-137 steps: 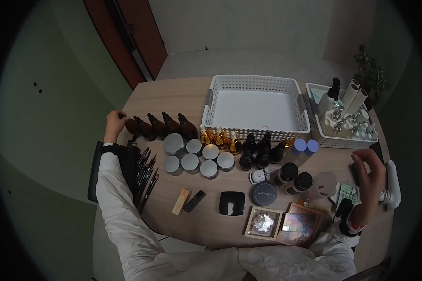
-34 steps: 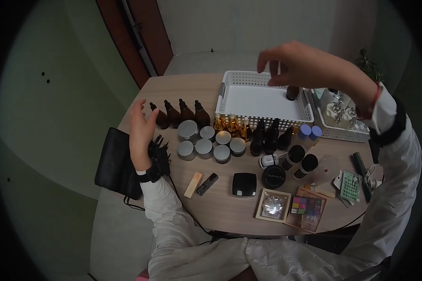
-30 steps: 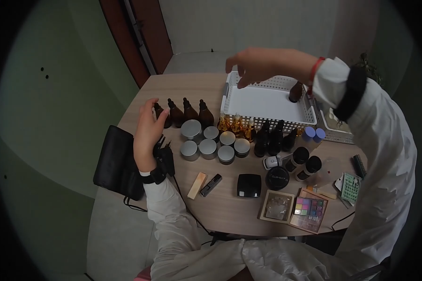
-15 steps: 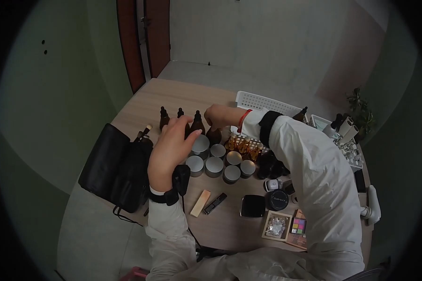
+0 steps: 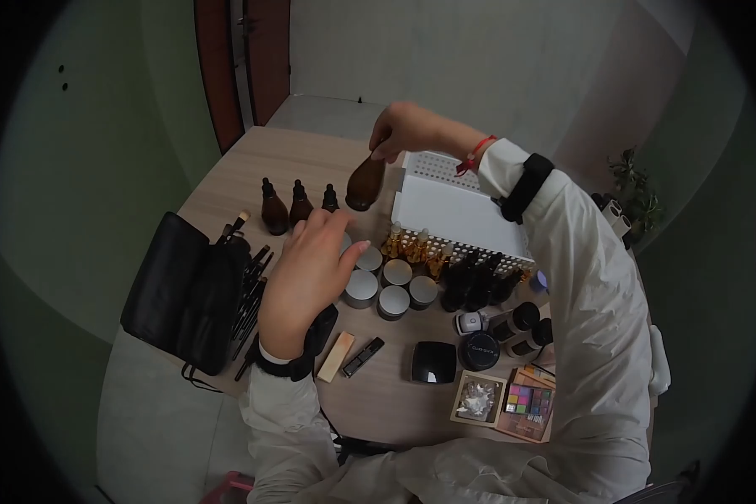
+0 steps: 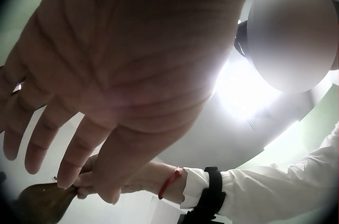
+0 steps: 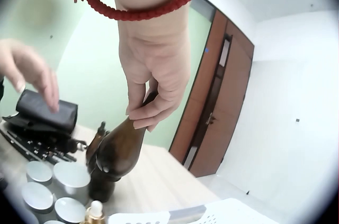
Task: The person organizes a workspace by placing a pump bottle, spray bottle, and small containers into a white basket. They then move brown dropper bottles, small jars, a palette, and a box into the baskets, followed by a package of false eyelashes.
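My right hand (image 5: 410,130) pinches the neck of a brown glass bottle (image 5: 366,183) and holds it raised above the table, left of the white basket (image 5: 454,210). In the right wrist view the fingertips of the right hand (image 7: 153,81) close round the top of the bottle (image 7: 121,149). My left hand (image 5: 309,273), fingers extended, hovers over the left end of the silver-lidded jars (image 5: 361,287). Behind it stand several brown dropper bottles (image 5: 273,208). The left wrist view shows the left palm (image 6: 122,60) with nothing in it.
A black case (image 5: 168,286) with brushes (image 5: 250,294) lies at the left. Amber bottles (image 5: 416,248) and dark bottles (image 5: 458,281) line the basket's near side. A black compact (image 5: 433,363) and a colour palette (image 5: 527,401) lie near the front edge.
The right hand has gone from beyond the basket to the bottle row, taken hold of the rightmost bottle and lifted it. The left hand has moved right, over the jars.
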A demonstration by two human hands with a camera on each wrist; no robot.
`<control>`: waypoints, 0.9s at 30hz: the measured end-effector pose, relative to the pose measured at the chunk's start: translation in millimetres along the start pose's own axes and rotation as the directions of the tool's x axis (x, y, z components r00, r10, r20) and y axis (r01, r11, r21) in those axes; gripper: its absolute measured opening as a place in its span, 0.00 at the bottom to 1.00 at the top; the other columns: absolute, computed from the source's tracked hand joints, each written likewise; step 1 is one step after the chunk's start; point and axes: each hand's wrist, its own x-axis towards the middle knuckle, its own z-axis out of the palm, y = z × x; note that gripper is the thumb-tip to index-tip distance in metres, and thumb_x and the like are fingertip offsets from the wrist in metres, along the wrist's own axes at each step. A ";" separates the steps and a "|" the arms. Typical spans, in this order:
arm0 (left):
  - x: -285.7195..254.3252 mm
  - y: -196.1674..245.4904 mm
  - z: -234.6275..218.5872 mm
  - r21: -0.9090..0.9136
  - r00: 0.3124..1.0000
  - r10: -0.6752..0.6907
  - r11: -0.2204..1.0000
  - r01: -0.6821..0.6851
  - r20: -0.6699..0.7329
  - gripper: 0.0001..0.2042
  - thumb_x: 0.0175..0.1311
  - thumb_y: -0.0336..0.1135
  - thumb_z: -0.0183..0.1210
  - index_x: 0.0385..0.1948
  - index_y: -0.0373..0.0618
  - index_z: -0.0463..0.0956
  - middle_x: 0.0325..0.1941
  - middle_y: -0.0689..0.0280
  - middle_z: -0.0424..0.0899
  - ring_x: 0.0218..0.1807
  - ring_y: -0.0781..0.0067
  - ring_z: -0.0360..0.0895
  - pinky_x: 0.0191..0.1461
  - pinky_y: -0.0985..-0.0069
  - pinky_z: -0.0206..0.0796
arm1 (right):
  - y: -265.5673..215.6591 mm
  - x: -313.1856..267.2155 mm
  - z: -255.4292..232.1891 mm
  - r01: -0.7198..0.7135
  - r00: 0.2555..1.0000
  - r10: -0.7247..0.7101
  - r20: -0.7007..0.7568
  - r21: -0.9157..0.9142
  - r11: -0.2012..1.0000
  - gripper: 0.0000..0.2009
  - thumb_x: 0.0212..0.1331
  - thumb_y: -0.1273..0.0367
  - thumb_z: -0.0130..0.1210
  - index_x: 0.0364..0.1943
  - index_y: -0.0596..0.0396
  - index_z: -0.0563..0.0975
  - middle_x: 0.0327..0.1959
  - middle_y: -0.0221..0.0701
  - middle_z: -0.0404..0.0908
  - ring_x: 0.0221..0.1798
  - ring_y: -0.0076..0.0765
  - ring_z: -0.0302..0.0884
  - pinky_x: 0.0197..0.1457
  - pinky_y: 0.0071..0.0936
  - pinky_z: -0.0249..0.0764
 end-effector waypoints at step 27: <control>37.8 16.5 112.2 0.137 0.982 0.118 0.981 -0.139 0.149 0.36 0.55 0.64 0.53 0.50 0.36 0.72 0.57 0.52 0.73 0.64 0.53 0.65 0.67 0.55 0.51 | 205.9 70.7 44.3 -0.225 0.939 0.098 -0.329 -0.375 0.899 0.08 0.37 0.74 0.65 0.26 0.58 0.82 0.30 0.42 0.82 0.35 0.49 0.81 0.40 0.35 0.79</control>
